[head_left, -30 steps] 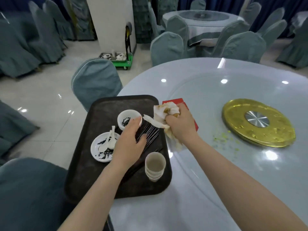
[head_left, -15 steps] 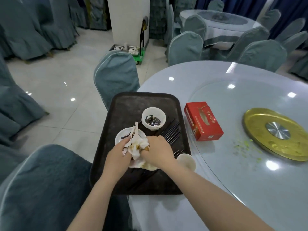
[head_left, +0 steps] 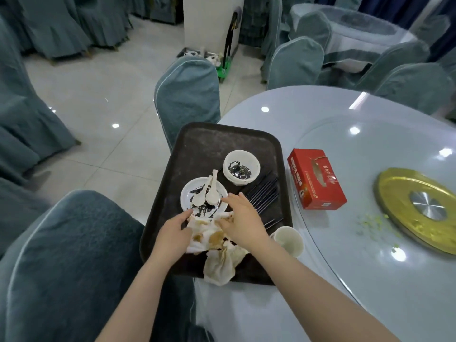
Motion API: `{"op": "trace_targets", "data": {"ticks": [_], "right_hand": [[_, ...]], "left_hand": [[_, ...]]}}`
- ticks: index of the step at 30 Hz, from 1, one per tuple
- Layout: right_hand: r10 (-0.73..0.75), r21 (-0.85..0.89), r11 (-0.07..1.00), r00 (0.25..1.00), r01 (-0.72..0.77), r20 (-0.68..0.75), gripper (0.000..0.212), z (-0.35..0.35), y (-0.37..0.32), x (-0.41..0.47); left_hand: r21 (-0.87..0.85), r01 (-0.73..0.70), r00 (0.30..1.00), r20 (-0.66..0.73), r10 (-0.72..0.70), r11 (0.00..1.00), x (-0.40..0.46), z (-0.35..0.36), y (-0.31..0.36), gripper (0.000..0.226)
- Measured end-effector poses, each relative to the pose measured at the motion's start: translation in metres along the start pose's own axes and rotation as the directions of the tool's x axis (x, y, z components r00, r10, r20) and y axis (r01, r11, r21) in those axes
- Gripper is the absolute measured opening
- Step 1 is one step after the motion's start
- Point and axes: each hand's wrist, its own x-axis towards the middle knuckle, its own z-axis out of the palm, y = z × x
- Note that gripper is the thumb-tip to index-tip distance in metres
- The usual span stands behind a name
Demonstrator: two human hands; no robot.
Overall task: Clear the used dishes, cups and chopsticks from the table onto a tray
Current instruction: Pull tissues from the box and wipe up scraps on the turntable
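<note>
Tray, dark brown, is sitting at the tabletop's left edge, its left side overhanging toward a covered chair. I am seeing both hands over its near half. Left hand is resting on a stained napkin, fingers relaxed and fairly straight. Right hand is lying spread wide over the same napkin, fingertips reaching toward the plate. Part of the napkin is spilling over the tray's near edge.

Plate is carrying two white spoons. Bowl with dark residue is sitting behind it. Black chopsticks are lying along the tray's right side. Stacked cups are standing at its near right corner.

Red tissue box is resting on the tabletop just right of the tray; gold turntable hub is lying farther right.
</note>
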Motion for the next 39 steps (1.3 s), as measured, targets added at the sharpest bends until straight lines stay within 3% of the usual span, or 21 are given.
{"op": "trace_targets", "data": {"ticks": [7,17,23,26,34,39], "right_hand": [[0.044,0.010,0.999,0.970,-0.043,-0.237,0.032,-0.075,0.015,-0.007],[0.342,0.010,0.931,0.865,-0.364,-0.366,0.021,-0.134,0.106,-0.026],[0.451,0.080,0.887,0.814,-0.455,-0.367,0.023,-0.141,0.166,-0.030],[0.432,0.037,0.891,0.819,-0.453,-0.378,0.027,-0.142,0.189,-0.023],[0.408,0.125,0.911,0.806,-0.394,-0.428,0.028,-0.148,0.232,0.007],[0.484,0.258,0.873,0.671,-0.414,-0.562,0.041,-0.136,0.263,-0.015]], "left_hand": [[-0.019,-0.082,0.994,-0.072,0.081,0.996,0.015,0.013,0.034,0.053],[0.042,-0.218,0.975,0.063,0.215,0.975,0.037,0.072,0.090,0.046],[0.058,-0.265,0.956,0.147,0.254,0.963,0.060,0.106,0.111,0.045],[0.053,-0.260,0.954,0.170,0.248,0.964,0.072,0.120,0.115,0.045],[0.128,-0.333,0.918,0.270,0.290,0.934,0.109,0.164,0.137,0.045],[0.131,-0.390,0.880,0.346,0.326,0.912,0.117,0.192,0.154,0.047]]}}
